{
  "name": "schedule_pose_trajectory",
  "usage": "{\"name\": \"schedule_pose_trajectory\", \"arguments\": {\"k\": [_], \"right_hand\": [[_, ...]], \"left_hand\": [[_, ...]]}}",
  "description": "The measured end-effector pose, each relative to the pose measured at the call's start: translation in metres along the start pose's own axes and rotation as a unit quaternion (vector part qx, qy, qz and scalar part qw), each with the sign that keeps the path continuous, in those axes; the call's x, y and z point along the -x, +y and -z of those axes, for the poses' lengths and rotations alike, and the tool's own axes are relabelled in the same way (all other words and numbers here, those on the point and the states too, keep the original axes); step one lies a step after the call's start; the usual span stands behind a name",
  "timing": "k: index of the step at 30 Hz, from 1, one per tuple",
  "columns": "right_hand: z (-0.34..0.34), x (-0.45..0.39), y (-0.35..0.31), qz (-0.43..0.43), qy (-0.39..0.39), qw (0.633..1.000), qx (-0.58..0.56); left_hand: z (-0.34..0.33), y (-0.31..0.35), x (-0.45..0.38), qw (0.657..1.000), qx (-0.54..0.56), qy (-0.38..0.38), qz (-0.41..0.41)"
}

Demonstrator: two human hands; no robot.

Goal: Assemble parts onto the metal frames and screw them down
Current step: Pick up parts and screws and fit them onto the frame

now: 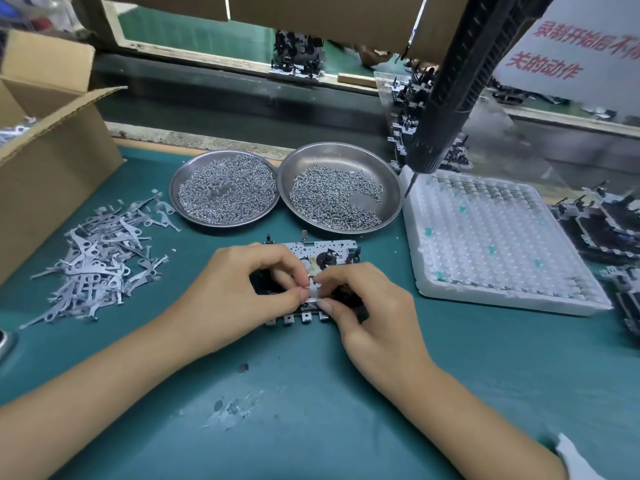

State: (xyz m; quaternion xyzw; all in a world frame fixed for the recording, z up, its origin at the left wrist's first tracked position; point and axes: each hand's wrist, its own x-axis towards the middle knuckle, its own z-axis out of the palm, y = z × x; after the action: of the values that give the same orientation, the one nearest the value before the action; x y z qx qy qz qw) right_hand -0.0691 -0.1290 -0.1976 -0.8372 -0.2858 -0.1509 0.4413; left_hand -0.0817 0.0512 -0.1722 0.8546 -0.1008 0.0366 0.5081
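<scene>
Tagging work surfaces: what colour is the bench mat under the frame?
Teal green, with pale scuffed patches on the mat near the front; head view.

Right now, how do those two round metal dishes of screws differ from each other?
The left dish is nearly covered by its screws, which look smaller and finer; the right dish has bare metal showing, with a gap in its pile on the right side, and its screws look longer. The left dish sits nearer the pile of flat metal levers; the right dish sits beside the white foam tray. Both are shiny, round and shallow, standing rim to rim on the green mat.
</scene>
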Motion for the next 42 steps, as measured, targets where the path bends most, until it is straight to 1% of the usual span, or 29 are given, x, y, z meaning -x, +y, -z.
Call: {"name": "schedule_pose_trajectory", "arguments": {"k": [4,7,13,15,16,18,20,23,28,37,42], "right_hand": [[0.007,-0.006,-0.001,-0.078,0.039,0.991,-0.101],[0.009,-0.008,-0.002,-0.120,0.052,0.981,-0.143],[0.009,-0.008,-0.003,-0.127,0.053,0.978,-0.157],[0.011,-0.007,-0.002,-0.094,0.017,0.990,-0.108],[0.011,-0.006,-0.001,-0.056,-0.008,0.997,-0.061],[0.011,-0.003,0.002,0.025,-0.041,0.999,0.023],[0.010,-0.001,0.003,0.067,-0.049,0.994,0.071],[0.007,0.001,0.002,0.103,-0.044,0.985,0.128],[0.003,0.003,0.000,0.111,-0.028,0.981,0.155],[-0.001,0.003,-0.002,0.095,-0.018,0.974,0.204],[0.000,0.003,-0.002,0.087,-0.025,0.977,0.193]], "left_hand": [[0.004,-0.002,-0.003,1.000,-0.003,-0.008,-0.003],[0.002,-0.001,-0.002,0.999,-0.020,-0.004,-0.024],[0.004,0.002,-0.003,0.999,-0.035,-0.002,-0.036],[0.005,0.002,-0.003,0.999,-0.032,-0.004,-0.032],[0.005,0.002,-0.002,0.999,-0.023,-0.004,-0.030],[0.003,0.002,-0.002,1.000,0.003,0.000,-0.015],[0.001,0.001,-0.001,1.000,0.015,0.008,-0.003],[-0.001,-0.001,-0.002,0.999,0.036,0.013,0.009],[-0.003,-0.003,-0.003,0.999,0.038,0.013,0.013],[0.003,0.000,-0.014,0.999,0.009,-0.034,0.004],[0.004,0.000,-0.015,0.999,0.000,-0.034,-0.005]]}}
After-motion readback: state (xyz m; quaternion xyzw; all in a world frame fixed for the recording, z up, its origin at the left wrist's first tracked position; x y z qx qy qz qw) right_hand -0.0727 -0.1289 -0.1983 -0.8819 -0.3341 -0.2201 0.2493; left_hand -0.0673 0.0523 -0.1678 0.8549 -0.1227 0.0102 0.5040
